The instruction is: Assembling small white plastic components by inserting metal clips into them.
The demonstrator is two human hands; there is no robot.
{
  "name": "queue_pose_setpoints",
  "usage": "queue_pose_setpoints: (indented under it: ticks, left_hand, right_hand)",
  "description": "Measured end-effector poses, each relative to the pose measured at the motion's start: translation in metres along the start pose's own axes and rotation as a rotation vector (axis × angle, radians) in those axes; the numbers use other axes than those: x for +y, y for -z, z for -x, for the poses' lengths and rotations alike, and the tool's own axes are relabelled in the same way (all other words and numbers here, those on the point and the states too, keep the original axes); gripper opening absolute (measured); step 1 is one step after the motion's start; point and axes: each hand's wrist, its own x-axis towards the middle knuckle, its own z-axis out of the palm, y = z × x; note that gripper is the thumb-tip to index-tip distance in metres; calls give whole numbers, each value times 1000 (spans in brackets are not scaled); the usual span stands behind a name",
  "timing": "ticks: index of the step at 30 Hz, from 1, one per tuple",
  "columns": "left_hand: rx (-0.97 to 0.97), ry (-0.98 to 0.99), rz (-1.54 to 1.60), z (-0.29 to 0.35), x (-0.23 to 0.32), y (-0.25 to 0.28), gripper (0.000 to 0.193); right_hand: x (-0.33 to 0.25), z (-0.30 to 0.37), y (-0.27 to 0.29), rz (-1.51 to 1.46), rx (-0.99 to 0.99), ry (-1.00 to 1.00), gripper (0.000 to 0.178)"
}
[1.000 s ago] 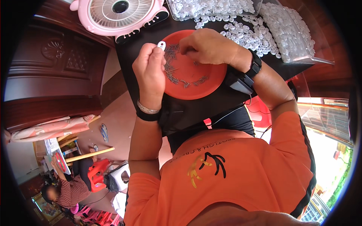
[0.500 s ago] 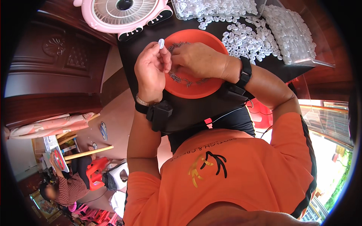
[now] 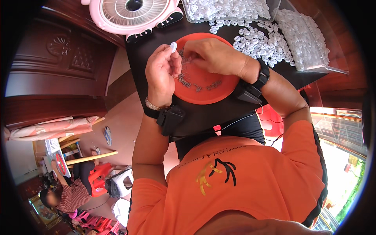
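Note:
Between the thumb and fingertips of my left hand (image 3: 161,74) is a small white oval plastic piece (image 3: 173,47), held upright at the left rim of a red round basin (image 3: 221,94). My right hand (image 3: 219,56) is over the basin, palm down, with its fingers bent together beside the left fingertips. Whatever is between those fingers is too small to make out. Thin grey metal pieces (image 3: 213,85), like small pins or screws, lie scattered in the basin, partly covered by my hands.
Loose white oval pieces (image 3: 254,43) are spread right of the basin on the black table (image 3: 199,117). Two clear bins, one at the back (image 3: 231,9) and one at the right (image 3: 303,39), hold many more. A pink fan (image 3: 135,19) stands back left. Another person (image 3: 74,188) sits at far left.
My right hand has shifted slightly right and its fingers have risen from the metal pieces, uncovering more of them. The left hand still holds the white oval piece.

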Motion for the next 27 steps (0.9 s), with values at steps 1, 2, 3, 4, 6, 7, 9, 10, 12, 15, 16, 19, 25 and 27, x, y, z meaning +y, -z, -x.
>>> queue_pose_setpoints:
  ticks: [1,2,3,4,6,7,9,10,12,15,16,19,25,27]
  left_hand:
    - [5,-19,-33,0,0,0,21]
    - [11,-39,-66,0,0,1,22]
    - [9,-38,-66,0,0,0,22]
    - [10,-76,-103,1,0,-1,22]
    - [10,-113,-141,1,0,-2,22]
    - [5,-114,-148,1,0,-3,22]
    - [0,-115,-155,1,0,-3,22]
    - [8,-107,-154,0,-1,-3,22]
    - [18,-100,-155,1,-1,-3,22]
    - [65,-120,-184,2,-1,-5,21]
    - [60,-138,-224,3,-2,-4,20]
    - [56,-163,-279,4,-4,-6,20]
    - [42,-173,-295,5,-5,-7,20]
    - [47,-167,-296,5,-5,-7,20]
  right_hand:
    - [-1,-1,4,-63,-1,-42,20]
    - [-2,-2,8,-125,-3,-83,22]
    - [-3,-2,12,-125,-3,-85,22]
    - [-4,-2,16,-229,-13,-147,21]
    - [-3,-1,17,-332,-22,-210,19]
    - [0,-1,16,-283,19,-138,17]
    - [1,0,15,-233,60,-66,14]
    - [-1,-1,16,-175,83,-58,14]
    - [-5,-1,18,-118,105,-49,14]
    - [-12,-2,21,-166,104,-113,15]
    - [-13,-2,21,-193,142,-124,15]
    - [-15,-2,22,-236,180,-145,15]
    - [-13,-2,20,-188,199,-96,13]
    - [-13,-2,20,-191,196,-106,13]
